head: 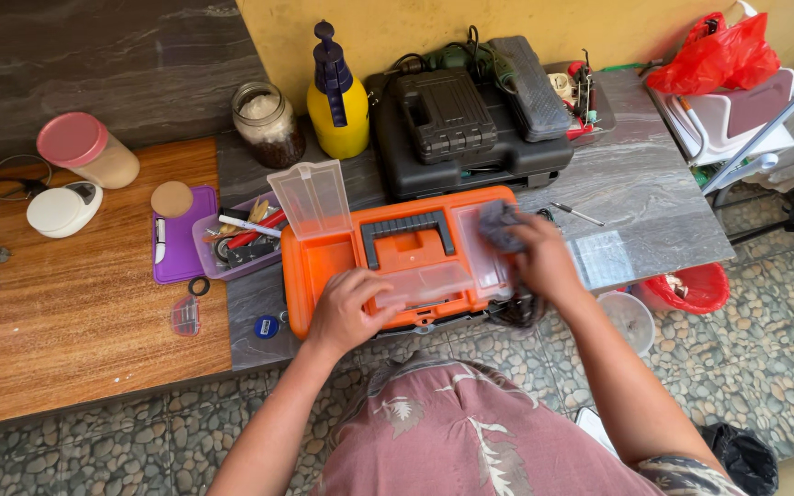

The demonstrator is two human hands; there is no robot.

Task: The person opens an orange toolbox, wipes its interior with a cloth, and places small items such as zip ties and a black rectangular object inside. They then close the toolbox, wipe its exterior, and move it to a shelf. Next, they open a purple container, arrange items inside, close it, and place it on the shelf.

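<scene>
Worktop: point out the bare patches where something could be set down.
Free: the wooden top in front of the purple tray, and the grey slab right of the orange toolbox. Crowded: the back row with the jar, yellow spray bottle and black case.

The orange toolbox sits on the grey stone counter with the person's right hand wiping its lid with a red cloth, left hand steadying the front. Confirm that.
Not quite: the cloth is grey, not red, as the head view shows. The rest holds: the orange toolbox sits on the grey stone counter, the right hand presses the cloth to its lid, and the left hand steadies the front.
</scene>
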